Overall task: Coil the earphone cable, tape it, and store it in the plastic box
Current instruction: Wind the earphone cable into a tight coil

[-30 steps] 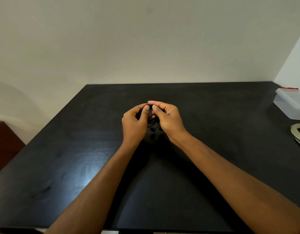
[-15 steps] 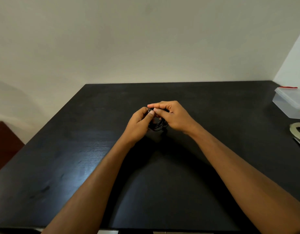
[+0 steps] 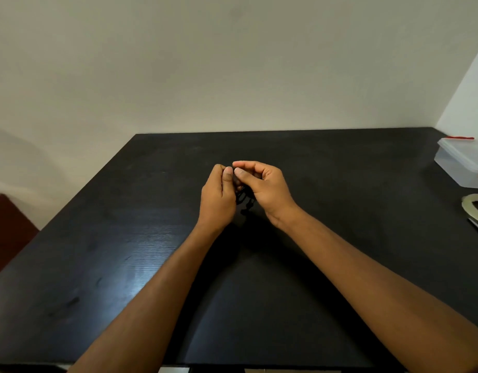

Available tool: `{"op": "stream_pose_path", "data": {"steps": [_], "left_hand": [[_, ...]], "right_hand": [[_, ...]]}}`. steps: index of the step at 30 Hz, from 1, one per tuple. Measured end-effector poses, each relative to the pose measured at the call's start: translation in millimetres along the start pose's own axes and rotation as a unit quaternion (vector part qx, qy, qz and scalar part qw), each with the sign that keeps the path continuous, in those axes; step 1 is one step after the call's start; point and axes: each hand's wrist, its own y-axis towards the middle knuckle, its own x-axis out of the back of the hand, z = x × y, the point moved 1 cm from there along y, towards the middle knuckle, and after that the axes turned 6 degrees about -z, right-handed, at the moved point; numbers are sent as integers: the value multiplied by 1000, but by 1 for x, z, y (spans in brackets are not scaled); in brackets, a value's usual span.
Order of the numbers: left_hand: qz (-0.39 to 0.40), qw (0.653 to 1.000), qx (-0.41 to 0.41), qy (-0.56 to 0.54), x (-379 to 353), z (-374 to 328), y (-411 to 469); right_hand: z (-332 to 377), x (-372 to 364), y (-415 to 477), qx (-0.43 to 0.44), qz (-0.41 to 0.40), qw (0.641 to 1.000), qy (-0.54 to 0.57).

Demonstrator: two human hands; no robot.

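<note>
While hands (image 3: pixel 217 196) (image 3: pixel 270 189) hold cable (image 3: pixel 243 197), black table (image 3: pixel 124 265) meets walls (image 3: pixel 232 63).

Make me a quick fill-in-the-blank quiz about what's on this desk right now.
The left hand and right hand pinch an earphone cable coloured ____.
The plastic box sits at the table's far ____ side.
The box's clips are coloured ____.
Missing words: black; right; red.
</note>
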Motion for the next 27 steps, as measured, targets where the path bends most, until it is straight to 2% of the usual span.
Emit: {"op": "stream_pose_path", "data": {"steps": [6, 12, 16, 23, 27], "left_hand": [[-40, 997, 52, -47, 1, 0, 0], [-12, 993, 87, -76, -7, -2, -6], [12, 990, 112, -86, -7, 2, -4], [36, 996, 64, -50, -2, 3, 3], [49, 998, 19, 21, -1, 6, 3]], "right_hand": [[-6, -13, -9, -5, -19, 999, -28], [-7, -10, -5, 1, -67, 997, -48], [-2, -2, 1, 22, -49, 995, -82], [5, 6, 6, 116, 24, 976, -181], [3, 9, 7, 119, 46, 972, -196]]}}
